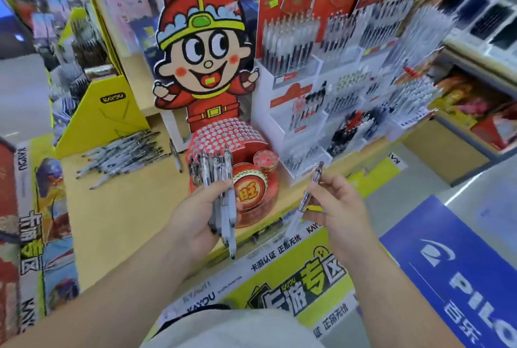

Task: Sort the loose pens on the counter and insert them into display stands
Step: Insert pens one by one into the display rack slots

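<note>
Seen from the head camera, the left hand (202, 213) gripped a bundle of pens (222, 177), slim clear plastic barrels standing roughly upright, with its fingers curled round them. The right hand (340, 208) pinched 1 single pen (307, 194), tilted, with its upper end toward the white tiered stands (305, 112). Both hands were held in front of a rounded red stand (226, 135) (its top dotted with small round holes). More loose pens (126, 153) lay heaped on the smooth tan counter (117, 208), well to the left, just beside an angular yellow cardboard box (103, 115). A flat cartoon cutout (201, 40) rose behind the red stand.
</note>
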